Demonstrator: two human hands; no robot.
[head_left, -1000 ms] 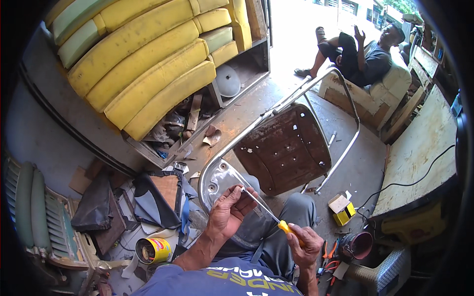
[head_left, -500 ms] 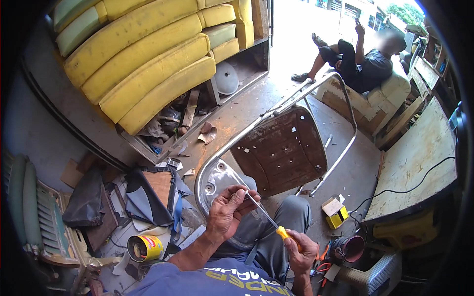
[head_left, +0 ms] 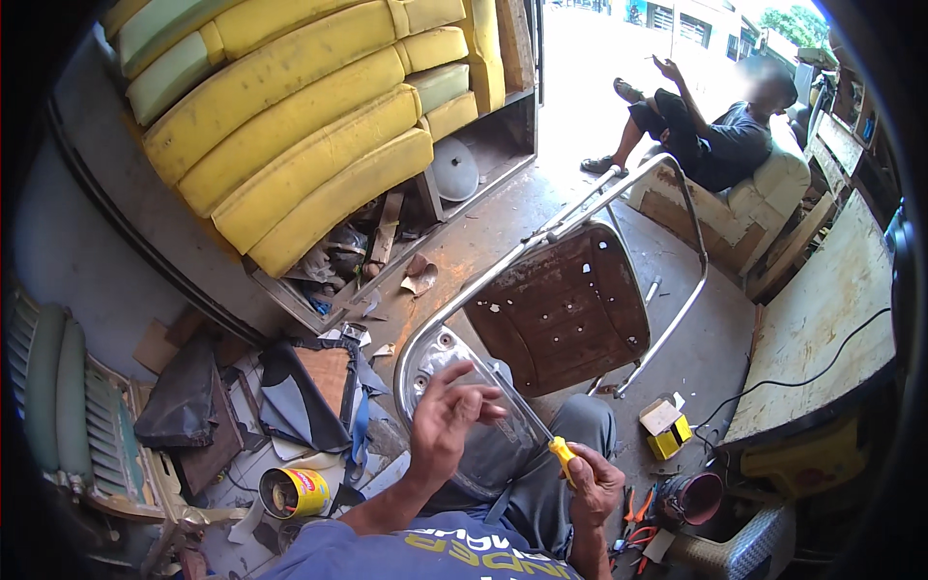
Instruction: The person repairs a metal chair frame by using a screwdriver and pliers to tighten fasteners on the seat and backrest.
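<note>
My left hand is raised over the shiny metal panel of a tubular chair frame, fingers apart and partly bent, with nothing visible held. My right hand grips the yellow handle of a screwdriver, whose shaft points up and left along the panel; its tip is not clearly visible. The chair lies tipped over before me, showing a rusty brown board. The panel rests against my grey-trousered leg.
Yellow foam pads are stacked upper left. A person reclines on a worn armchair upper right. Upholstery scraps and a yellow can lie left; a small yellow box, pliers, a dark can and a pale board are right.
My left fingers have come off the screwdriver's shaft and spread. My right hand still grips the handle. The reclining person has shifted head and raised hand.
</note>
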